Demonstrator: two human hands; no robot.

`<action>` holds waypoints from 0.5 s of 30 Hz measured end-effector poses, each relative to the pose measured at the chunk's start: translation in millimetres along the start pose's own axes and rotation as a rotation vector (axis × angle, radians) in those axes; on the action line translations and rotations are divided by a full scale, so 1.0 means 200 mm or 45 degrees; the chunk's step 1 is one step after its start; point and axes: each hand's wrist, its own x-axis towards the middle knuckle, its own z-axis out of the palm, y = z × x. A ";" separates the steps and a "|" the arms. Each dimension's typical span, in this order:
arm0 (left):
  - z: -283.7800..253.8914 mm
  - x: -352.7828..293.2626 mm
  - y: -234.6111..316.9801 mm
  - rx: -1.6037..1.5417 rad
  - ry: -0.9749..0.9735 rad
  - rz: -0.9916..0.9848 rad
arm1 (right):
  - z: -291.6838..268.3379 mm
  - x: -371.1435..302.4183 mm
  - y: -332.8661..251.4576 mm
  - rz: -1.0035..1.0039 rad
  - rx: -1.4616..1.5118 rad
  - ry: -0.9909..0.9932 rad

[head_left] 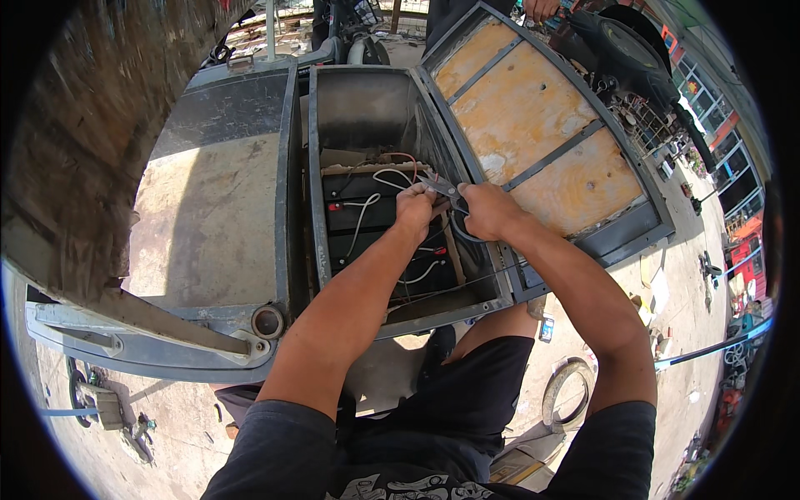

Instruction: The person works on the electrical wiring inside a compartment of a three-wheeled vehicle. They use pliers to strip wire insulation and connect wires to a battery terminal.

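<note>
In my right hand [492, 210] is a pair of scissors [446, 188], its grey blades pointing left and a dark handle loop hanging below my fingers. My left hand [415, 208] is closed in a pinch beside the blade tips. A thin red wire [407, 156] runs down to those fingertips, which seem to grip its end. Both hands are above an open metal box [315, 192]. Inside it sit several black batteries [354, 185] with white cables [361, 221] and red terminal covers [335, 206]. My hands hide part of the wiring.
A hinged lid [533, 125] with a wood-lined inner face lies swung open to the right. On the left is a flat metal vehicle bed [217, 217]. A tyre [569, 393] rests on the ground at lower right; another person's hand [542, 8] shows at the top.
</note>
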 end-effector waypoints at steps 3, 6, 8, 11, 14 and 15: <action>-0.01 0.01 -0.01 -0.015 0.005 0.002 | 0.00 0.00 0.00 -0.013 -0.005 0.021; -0.01 0.02 -0.02 -0.020 0.006 -0.002 | 0.00 0.00 0.01 -0.021 -0.004 0.034; -0.02 0.03 -0.02 -0.024 0.007 -0.002 | 0.01 0.01 0.02 -0.024 -0.004 0.047; -0.02 0.04 -0.02 -0.030 -0.004 -0.006 | 0.01 0.01 0.02 -0.034 0.006 0.066; -0.02 0.03 -0.02 -0.061 0.010 0.005 | 0.02 0.01 0.01 0.001 -0.013 0.074; -0.02 0.03 -0.02 -0.076 0.022 0.011 | 0.02 0.01 0.01 0.008 -0.016 0.061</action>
